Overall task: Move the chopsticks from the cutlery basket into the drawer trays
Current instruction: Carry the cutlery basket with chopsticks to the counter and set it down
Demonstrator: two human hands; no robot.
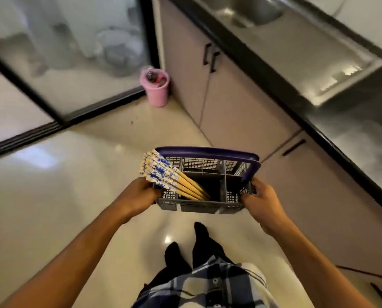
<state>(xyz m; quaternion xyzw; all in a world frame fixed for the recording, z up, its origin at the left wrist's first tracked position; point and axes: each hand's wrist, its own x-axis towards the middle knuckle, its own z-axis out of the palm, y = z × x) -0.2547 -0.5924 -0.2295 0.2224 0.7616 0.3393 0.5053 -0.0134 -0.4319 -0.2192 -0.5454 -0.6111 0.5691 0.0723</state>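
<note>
A grey mesh cutlery basket (199,206) with a purple handle (208,151) is held in the air over the floor, in front of my body. Several wooden chopsticks (163,174) with blue-and-white patterned ends lean out of its left compartment, tops fanned toward the upper left. My left hand (139,193) grips the basket's left side, just under the chopstick tops. The basket's right edge is held by my right hand (261,198). The other compartments look empty. No open drawer or tray is in view.
Closed kitchen cabinets (230,103) with black handles run along the right, under a dark countertop (341,121) with a steel sink (248,12). A pink bin (156,90) stands at the cabinet corner by a glass sliding door (74,63). Glossy tile floor lies below.
</note>
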